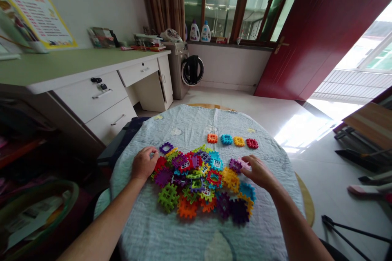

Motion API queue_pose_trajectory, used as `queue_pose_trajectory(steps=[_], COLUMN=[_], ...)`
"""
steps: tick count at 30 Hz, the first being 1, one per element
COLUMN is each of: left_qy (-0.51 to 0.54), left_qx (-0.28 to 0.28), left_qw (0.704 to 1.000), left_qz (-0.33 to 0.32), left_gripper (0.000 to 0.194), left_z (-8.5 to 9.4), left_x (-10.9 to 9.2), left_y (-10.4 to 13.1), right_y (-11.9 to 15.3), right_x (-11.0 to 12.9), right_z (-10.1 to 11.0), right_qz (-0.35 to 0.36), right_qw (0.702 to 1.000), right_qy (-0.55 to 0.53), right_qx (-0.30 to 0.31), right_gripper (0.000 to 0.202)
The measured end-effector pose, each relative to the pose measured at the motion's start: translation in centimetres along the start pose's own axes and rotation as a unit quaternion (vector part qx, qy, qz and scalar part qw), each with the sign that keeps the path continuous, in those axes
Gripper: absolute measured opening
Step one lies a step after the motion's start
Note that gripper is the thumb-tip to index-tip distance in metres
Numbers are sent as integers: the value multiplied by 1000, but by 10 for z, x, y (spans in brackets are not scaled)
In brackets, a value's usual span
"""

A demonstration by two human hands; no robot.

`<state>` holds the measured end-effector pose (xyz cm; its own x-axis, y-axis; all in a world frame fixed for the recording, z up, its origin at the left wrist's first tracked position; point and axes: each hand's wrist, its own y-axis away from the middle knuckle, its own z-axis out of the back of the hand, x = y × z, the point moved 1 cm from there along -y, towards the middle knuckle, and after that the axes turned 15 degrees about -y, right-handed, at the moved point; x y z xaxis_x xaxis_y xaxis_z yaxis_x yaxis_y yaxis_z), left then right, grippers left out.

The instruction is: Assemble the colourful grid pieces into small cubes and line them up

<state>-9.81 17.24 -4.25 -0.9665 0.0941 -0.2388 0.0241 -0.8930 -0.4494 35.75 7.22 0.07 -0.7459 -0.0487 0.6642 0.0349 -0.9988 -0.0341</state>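
A heap of gear-edged plastic building blocks (196, 175) in many colours lies on the cloth-covered table. My left hand (145, 164) rests at the heap's left edge, its fingers loosely curved with a gap showing between them. Just beyond its fingertips is a purple block (166, 147) with a round opening. At the heap's right side, my right hand (259, 170) has thumb and fingers around a pink block (244, 163), beside a purple block (235, 165). Farther back, an orange block (212, 138), a blue block (226, 139), a yellow block (239, 142) and a red block (252, 143) form a spaced row.
The round table (196, 120) wears a pale blue cloth. A green-topped desk (76, 63) stands at left, with a washing machine (179, 69) behind it. A basket (73, 200) is at lower left; black stand legs (352, 228) are on the floor at right.
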Motion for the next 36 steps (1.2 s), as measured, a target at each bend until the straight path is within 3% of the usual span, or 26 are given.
queue_pose_trajectory(steps=[7, 12, 17, 24, 26, 28, 32, 36], left_qy=[-2, -4, -1, -5, -6, -6, -9, -6], left_qx=[-5, -8, -6, -3, -3, -1, 0, 4], left_qw=[1000, 1000, 1000, 1000, 1000, 1000, 1000, 1000], left_qz=[2, -1, -3, 0, 2, 3, 6, 10], left_gripper=[21, 21, 22, 23, 23, 23, 22, 21], left_z=[-1, -2, -2, -1, -1, -1, 0, 0], left_x=[0, 1, 1, 1, 1, 0, -1, -1], left_y=[0, 0, 1, 1, 1, 0, 0, 0], right_y=[-7, -14, -18, -15, -11, -4, 20, 41], right_x=[10, 6, 0, 11, 27, 47, 80, 92], right_z=[-21, -22, -26, -16, -8, -1, 5, -2], right_qz=[-15, -13, -67, -27, -3, 13, 11, 29], right_qw=[1000, 997, 996, 998, 1000, 998, 973, 967], right_qy=[8, 18, 57, -15, -17, -18, -18, 22], right_qx=[4, -68, -25, -53, -17, 62, 230, 253], right_gripper=[30, 38, 33, 34, 22, 10, 10, 21])
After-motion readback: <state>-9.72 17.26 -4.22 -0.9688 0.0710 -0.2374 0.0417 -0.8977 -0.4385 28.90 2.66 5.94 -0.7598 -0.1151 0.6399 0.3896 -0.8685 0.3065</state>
